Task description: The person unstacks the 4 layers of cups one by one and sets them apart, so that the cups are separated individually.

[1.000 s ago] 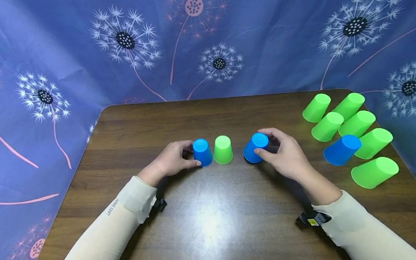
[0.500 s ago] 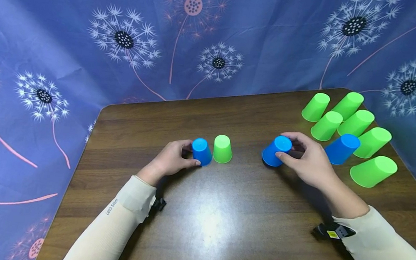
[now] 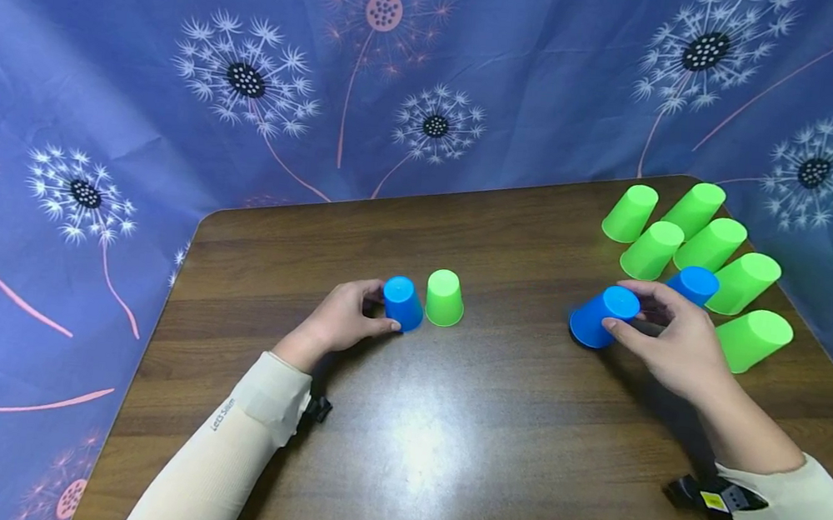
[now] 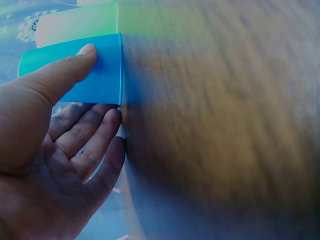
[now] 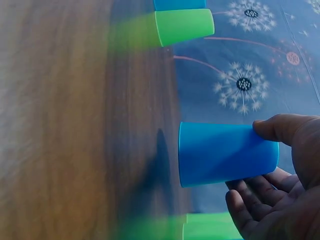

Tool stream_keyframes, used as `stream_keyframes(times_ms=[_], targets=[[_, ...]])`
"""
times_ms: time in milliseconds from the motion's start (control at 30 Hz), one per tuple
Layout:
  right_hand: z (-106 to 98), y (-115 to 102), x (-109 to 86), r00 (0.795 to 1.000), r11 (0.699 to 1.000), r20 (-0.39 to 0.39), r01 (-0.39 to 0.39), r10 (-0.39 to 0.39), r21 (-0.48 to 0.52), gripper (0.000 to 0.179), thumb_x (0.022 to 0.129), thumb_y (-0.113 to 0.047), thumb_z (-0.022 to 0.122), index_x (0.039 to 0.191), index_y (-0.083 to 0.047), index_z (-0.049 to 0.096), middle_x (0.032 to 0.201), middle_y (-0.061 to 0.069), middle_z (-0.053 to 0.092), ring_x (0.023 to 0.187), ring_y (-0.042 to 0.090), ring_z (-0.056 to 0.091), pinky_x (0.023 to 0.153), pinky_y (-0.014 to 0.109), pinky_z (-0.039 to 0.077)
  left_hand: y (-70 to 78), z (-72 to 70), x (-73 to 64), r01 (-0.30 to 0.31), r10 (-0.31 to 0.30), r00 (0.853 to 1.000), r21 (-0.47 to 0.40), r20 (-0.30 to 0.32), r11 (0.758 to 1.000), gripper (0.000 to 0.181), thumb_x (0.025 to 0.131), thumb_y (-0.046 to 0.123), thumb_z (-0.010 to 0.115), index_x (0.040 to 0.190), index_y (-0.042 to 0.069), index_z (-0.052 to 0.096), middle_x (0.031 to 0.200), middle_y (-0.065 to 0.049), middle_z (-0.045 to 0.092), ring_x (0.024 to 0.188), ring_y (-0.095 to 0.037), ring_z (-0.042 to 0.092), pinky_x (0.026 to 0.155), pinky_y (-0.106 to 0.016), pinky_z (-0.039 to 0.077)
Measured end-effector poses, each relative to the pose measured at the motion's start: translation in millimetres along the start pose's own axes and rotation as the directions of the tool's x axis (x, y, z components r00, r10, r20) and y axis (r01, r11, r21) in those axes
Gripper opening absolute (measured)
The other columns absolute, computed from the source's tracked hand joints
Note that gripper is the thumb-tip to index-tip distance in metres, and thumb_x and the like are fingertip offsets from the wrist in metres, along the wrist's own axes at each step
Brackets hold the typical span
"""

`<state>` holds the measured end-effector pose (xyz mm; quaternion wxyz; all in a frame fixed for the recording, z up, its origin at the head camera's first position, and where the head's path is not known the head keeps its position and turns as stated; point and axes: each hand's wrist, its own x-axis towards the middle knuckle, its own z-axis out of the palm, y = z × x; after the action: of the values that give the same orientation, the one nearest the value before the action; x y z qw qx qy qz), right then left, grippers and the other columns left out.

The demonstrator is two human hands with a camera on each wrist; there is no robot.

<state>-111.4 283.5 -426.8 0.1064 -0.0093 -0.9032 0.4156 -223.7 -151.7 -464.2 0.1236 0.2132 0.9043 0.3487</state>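
My left hand [image 3: 340, 316] holds an upside-down blue cup [image 3: 402, 304] at the table's middle left. In the left wrist view the thumb [image 4: 88, 52] presses on the cup's side while the fingers reach round its far side. An upside-down green cup [image 3: 445, 299] stands just right of it. Further right, my right hand [image 3: 680, 340] pinches another upside-down blue cup [image 3: 599, 318] between thumb and fingers. The right wrist view shows this cup [image 5: 222, 154] with its rim facing the table and a shadow beside it. Behind that hand, a third blue cup [image 3: 694, 285] is partly hidden.
Several upside-down green cups [image 3: 651, 251] stand in a group at the table's back right, with one green cup [image 3: 754, 338] nearer the right hand. A blue cloth [image 3: 539, 79] with dandelion prints hangs behind the wooden table [image 3: 396, 476].
My right hand has carried its blue cup to the right, away from the green cup and towards the group at the right. The left hand and its cup have stayed in place.
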Motion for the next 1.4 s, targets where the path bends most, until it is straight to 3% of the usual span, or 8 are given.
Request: stream_keyframes(times_ms=[167, 500, 733, 967, 1067, 1167, 1233, 1400], targets=[[-8.5, 7.9, -8.8, 1.0, 1.0, -0.01, -0.01, 0.01, -0.02, 0.052, 0.082, -0.028, 0.079, 0.129, -0.02, 0.059, 0.113, 0.001, 0.061, 0.091, 0.007, 0.055, 0.072, 0.014, 0.042, -0.5, 0.1, 0.2, -0.003, 0.003, 1.0, 0.0, 0.0, 1.0, 0.05, 0.079, 0.034, 0.081, 0.121, 0.016, 0.061, 0.108, 0.004, 0.064, 0.102, -0.017, 0.062, 0.091, -0.039, 0.048], [-23.5, 18.4, -18.6, 0.998, 0.997, -0.034, -0.06, 0.058, -0.057, 0.054, 0.082, -0.032, 0.079, 0.13, -0.022, 0.059, 0.111, -0.004, 0.061, 0.09, 0.002, 0.056, 0.071, 0.012, 0.042, -0.5, 0.3, -1.8, -0.002, 0.003, 1.0, -0.011, 0.001, 1.0, 0.047, 0.08, 0.034, 0.08, 0.119, 0.016, 0.062, 0.107, 0.004, 0.064, 0.1, -0.016, 0.062, 0.091, -0.04, 0.049], [-32.6, 23.4, -25.8, 0.994, 0.986, -0.056, -0.103, 0.096, -0.129, 0.058, 0.082, -0.036, 0.078, 0.133, -0.019, 0.057, 0.112, 0.008, 0.062, 0.087, -0.006, 0.052, 0.062, 0.013, 0.042, -0.8, 0.6, -1.5, -0.003, 0.003, 1.0, -0.014, 0.002, 1.0, 0.047, 0.079, 0.034, 0.08, 0.119, 0.016, 0.061, 0.107, 0.003, 0.064, 0.1, -0.017, 0.062, 0.091, -0.04, 0.049], [-41.7, 30.8, -30.5, 0.991, 0.977, -0.074, -0.12, 0.108, -0.177, 0.062, 0.083, -0.036, 0.077, 0.135, -0.013, 0.054, 0.118, 0.02, 0.061, 0.098, 0.037, 0.059, 0.059, 0.013, 0.039, -0.1, 0.4, -1.7, 0.005, -0.005, 1.0, -0.01, 0.002, 1.0, 0.05, 0.079, 0.035, 0.08, 0.121, 0.016, 0.061, 0.108, 0.004, 0.064, 0.101, -0.016, 0.062, 0.091, -0.039, 0.048], [-44.2, 33.3, -32.2, 0.991, 0.975, -0.094, -0.114, 0.098, -0.189, 0.061, 0.083, -0.035, 0.077, 0.135, -0.012, 0.054, 0.117, 0.018, 0.061, 0.094, 0.014, 0.059, 0.062, 0.011, 0.037, -0.3, 0.2, -1.7, 0.006, -0.006, 1.0, -0.011, 0.001, 1.0, 0.05, 0.079, 0.035, 0.08, 0.121, 0.016, 0.061, 0.107, 0.004, 0.064, 0.101, -0.016, 0.062, 0.091, -0.039, 0.048], [-46.1, 36.3, -33.6, 0.99, 0.972, -0.106, -0.118, 0.098, -0.201, 0.061, 0.083, -0.035, 0.077, 0.134, -0.012, 0.055, 0.115, 0.015, 0.061, 0.087, -0.004, 0.048, 0.063, 0.01, 0.037, -0.3, 0.2, -1.7, 0.003, -0.003, 1.0, -0.01, -0.001, 1.0, 0.05, 0.079, 0.035, 0.08, 0.121, 0.016, 0.061, 0.107, 0.004, 0.064, 0.101, -0.016, 0.062, 0.091, -0.039, 0.048], [-46.9, 38.0, -34.3, 0.989, 0.971, -0.109, -0.122, 0.101, -0.204, 0.061, 0.083, -0.035, 0.077, 0.134, -0.011, 0.054, 0.115, 0.016, 0.06, 0.09, 0.002, 0.054, 0.062, 0.008, 0.036, -0.4, 0.2, -1.7, 0.001, -0.001, 1.0, -0.007, -0.002, 1.0, 0.049, 0.079, 0.035, 0.08, 0.121, 0.016, 0.061, 0.107, 0.004, 0.064, 0.101, -0.016, 0.062, 0.091, -0.039, 0.048], [-48.0, 40.1, -36.0, 0.985, 0.964, -0.119, -0.147, 0.123, -0.223, 0.064, 0.083, -0.036, 0.076, 0.135, -0.008, 0.053, 0.12, 0.022, 0.057, 0.099, 0.046, 0.058, 0.06, 0.006, 0.033, -0.7, 0.9, -1.5, -0.007, 0.007, 1.0, -0.003, -0.004, 1.0, 0.049, 0.079, 0.034, 0.081, 0.12, 0.016, 0.061, 0.108, 0.003, 0.064, 0.101, -0.016, 0.062, 0.091, -0.039, 0.048]])
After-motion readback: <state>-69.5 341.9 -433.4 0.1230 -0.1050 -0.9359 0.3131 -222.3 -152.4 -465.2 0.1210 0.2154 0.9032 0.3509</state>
